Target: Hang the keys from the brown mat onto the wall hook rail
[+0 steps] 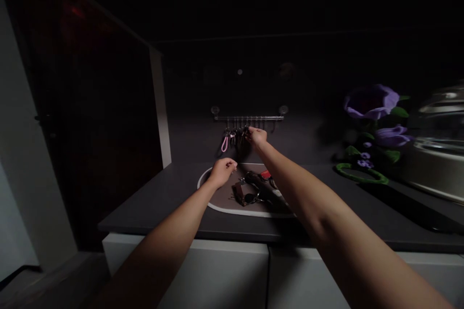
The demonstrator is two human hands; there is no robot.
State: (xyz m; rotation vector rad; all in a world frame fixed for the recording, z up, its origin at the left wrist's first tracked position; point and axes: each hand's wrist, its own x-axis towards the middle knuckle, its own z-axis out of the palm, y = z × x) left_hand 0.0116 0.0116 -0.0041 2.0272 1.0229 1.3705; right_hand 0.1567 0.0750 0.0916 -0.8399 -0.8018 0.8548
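Several keys (236, 137) hang from small hooks on a metal wall rail (248, 118), and a pink loop strap (224, 144) dangles at their left. My right hand (257, 136) is raised to the rail, its fingertips pressed against the right side of the keys. Lower down, my left hand (222, 172) hovers at the edge of an oval mat (217, 202) with a white rim. Its curled fingers hide whether it holds anything. A brown leather strap with metal rings (246, 193) and a small red item (266, 174) lie on the mat, to the right of that hand.
The dark countertop (155, 207) runs beneath the mat, above white cabinet doors (213, 270). Purple artificial flowers (371, 102) and a green loop (360, 174) stand to the right. Beyond them is a steel pot with a glass lid (437, 154). A dark door (83, 120) stands at the left.
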